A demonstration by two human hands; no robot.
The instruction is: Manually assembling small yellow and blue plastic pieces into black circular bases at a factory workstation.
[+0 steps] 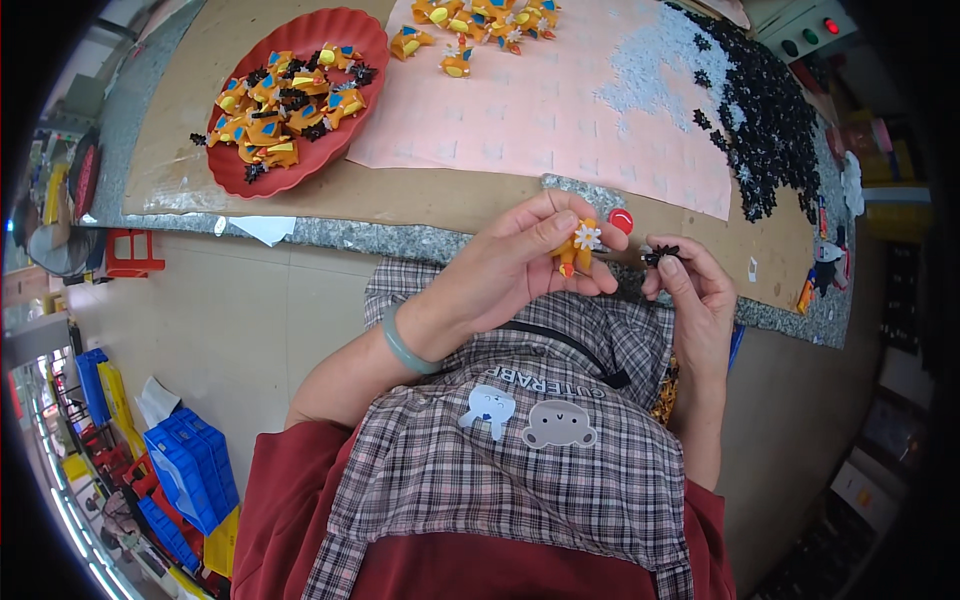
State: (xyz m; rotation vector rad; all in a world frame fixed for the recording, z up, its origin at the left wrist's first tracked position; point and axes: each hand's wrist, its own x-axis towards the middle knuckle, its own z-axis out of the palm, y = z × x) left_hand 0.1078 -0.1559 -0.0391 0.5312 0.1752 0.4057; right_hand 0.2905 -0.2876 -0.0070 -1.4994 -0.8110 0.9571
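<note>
The fingers (553, 231) of the left hand (490, 262) hold an orange figure (568, 251) between thumb and curled fingertips, its white flower (587, 236) uncovered. Just beside it, apart, the right hand (706, 296) pinches a black flower (660, 255) between thumb and forefinger. Beyond, a red plate (372, 50) of figures and a pink sheet (530, 120) lie on the surface (360, 237).
</note>
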